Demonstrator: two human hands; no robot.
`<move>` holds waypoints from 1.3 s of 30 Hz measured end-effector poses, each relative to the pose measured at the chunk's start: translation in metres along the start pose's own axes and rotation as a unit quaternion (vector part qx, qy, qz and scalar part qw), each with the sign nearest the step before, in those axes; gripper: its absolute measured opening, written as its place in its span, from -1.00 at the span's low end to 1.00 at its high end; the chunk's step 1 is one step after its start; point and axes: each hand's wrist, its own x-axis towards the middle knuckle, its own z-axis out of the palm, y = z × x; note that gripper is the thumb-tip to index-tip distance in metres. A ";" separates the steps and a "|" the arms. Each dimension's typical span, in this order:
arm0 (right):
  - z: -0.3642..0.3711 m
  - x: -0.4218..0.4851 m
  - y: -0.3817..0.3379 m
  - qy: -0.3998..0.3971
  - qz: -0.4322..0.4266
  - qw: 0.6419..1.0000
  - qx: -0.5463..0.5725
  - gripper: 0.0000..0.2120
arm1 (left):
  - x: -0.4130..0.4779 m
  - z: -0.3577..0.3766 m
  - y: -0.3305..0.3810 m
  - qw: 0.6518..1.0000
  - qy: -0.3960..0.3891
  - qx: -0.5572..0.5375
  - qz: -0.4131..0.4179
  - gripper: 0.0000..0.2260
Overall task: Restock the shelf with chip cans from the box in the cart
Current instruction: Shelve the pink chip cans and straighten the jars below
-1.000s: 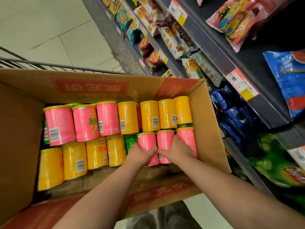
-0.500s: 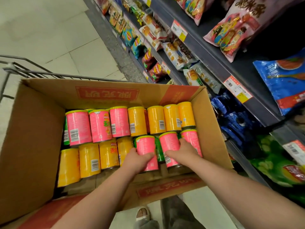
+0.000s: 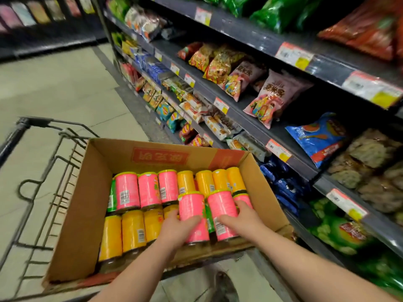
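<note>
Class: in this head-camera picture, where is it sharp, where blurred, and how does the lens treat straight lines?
Head view: pink cans in the box fairly sharp; head view: far shelving top left and green bags lower right smeared; head view: shelf edges splay outward toward the right side.

Left hand (image 3: 178,231) and right hand (image 3: 243,223) grip, fingers (image 3: 192,219) curled.

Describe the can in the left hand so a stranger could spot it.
Look in the cardboard box in the cart. At its right end, two pink cans are lifted above the rest. It is the left pink can, gripped by the left hand, beside yellow cans; the right hand holds the other pink can.
</note>
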 end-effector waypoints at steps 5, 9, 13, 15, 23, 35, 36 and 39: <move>0.005 -0.048 -0.006 0.042 -0.019 0.999 0.022 -0.34 | -0.032 -0.015 -0.003 0.997 -0.020 0.009 0.072 -0.62; 0.010 -0.086 -0.002 0.084 -0.014 0.995 0.057 -0.19 | -0.057 -0.023 -0.009 0.993 -0.045 0.008 0.106 -0.64; 0.011 -0.121 0.009 0.123 0.004 0.989 0.081 -0.17 | -0.081 -0.019 -0.012 0.991 -0.084 0.016 0.106 -0.46; 0.009 -0.138 0.018 0.141 0.015 0.985 0.097 -0.21 | -0.092 -0.014 -0.013 0.988 -0.109 0.017 0.106 -0.42; -0.009 -0.189 0.052 0.222 0.056 0.968 0.106 -0.39 | -0.123 0.020 -0.015 0.973 -0.186 0.039 0.127 -0.29; -0.055 -0.287 0.147 0.313 0.087 0.929 0.180 -0.39 | -0.202 0.128 -0.030 0.942 -0.285 0.041 0.174 -0.72; -0.061 -0.299 0.159 0.321 0.092 0.925 0.183 -0.40 | -0.213 0.142 -0.032 0.938 -0.295 0.046 0.177 -0.71; -0.079 -0.335 0.195 0.344 0.103 0.912 0.198 -0.37 | -0.250 0.179 -0.039 0.927 -0.327 0.064 0.174 -0.69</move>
